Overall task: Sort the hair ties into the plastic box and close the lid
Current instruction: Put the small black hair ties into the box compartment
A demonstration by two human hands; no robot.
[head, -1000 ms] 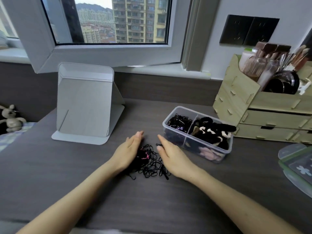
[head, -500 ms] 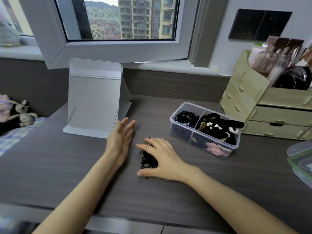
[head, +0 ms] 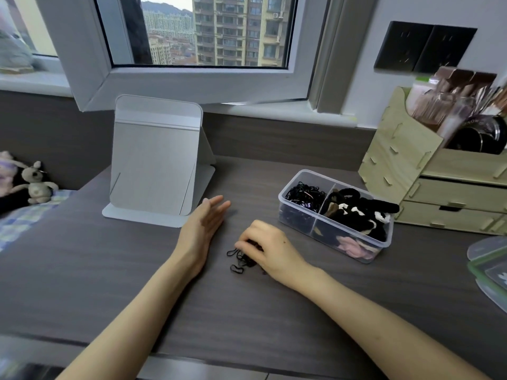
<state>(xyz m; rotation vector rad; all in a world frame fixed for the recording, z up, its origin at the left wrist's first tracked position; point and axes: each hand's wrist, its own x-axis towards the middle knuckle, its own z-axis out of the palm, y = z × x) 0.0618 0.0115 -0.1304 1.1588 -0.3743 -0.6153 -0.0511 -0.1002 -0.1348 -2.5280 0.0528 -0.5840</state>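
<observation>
The right hand [head: 270,250] was curled over a small heap of thin black hair ties [head: 238,261] on the desk [head: 109,270], near the plastic box [head: 384,244] on its left side, fingers pinching the loops together. The left hand [head: 204,223] was released, farther left of the box. Gathering seemed under way; next, the bunch would need lifting into the box's left compartment, among similar ties. The lid [head: 491,267] lay right of the box.

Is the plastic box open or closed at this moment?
Open. The plastic box has no lid on it; both compartments show from above, and a green-edged lid lies apart on the desk at the right.
</observation>
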